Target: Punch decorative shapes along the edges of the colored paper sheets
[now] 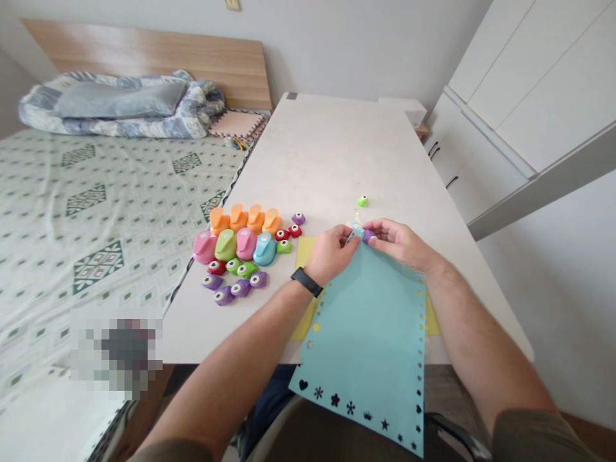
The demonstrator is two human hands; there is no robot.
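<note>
my left grip [333, 252] pinches the far edge of the blue sheet [375, 314], which overhangs the tabletop [332, 160]; my right grip [398, 244] clasps the purple punch [369, 237] there. the paper looks light, floppy and easily creased, best pinched flat near its edge; the punch seems rigid.

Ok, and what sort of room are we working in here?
Most likely a bedroom: to the left of the white table there is a bed with a patterned cover, a wooden headboard and a pillow.
</note>
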